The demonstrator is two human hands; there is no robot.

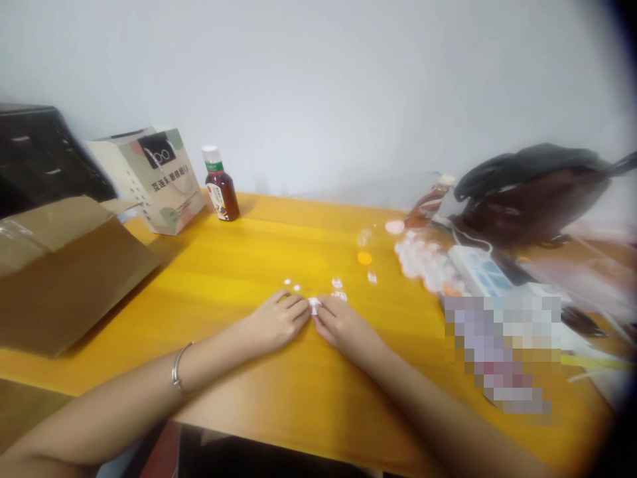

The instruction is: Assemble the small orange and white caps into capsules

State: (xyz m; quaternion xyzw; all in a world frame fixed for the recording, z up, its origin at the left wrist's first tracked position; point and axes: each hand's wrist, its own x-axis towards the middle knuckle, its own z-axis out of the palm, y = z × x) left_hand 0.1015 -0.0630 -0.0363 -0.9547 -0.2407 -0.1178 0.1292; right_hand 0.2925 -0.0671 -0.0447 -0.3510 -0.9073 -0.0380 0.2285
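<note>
Close together over the middle of the wooden table [279,392], my two hands meet at a small white piece [314,305]. My left hand [286,318] has its fingers curled and closed on the piece's left side. From the right, my right hand [338,322] pinches the same piece. It is too small and blurred to name its kind. Just beyond the hands lie small white pieces with dark outlines [339,296], and two tiny white bits [287,282] rest nearer the left hand. A round orange-yellow piece [365,258] sits farther back.
A cardboard box [74,279] and a paper bag [169,182] stand left, beside a bottle of dark red drink [221,192]. To the right are a clump of pale round pieces [428,262], a blue-white packet [482,272], another bottle [430,202] and a dark bag [532,192].
</note>
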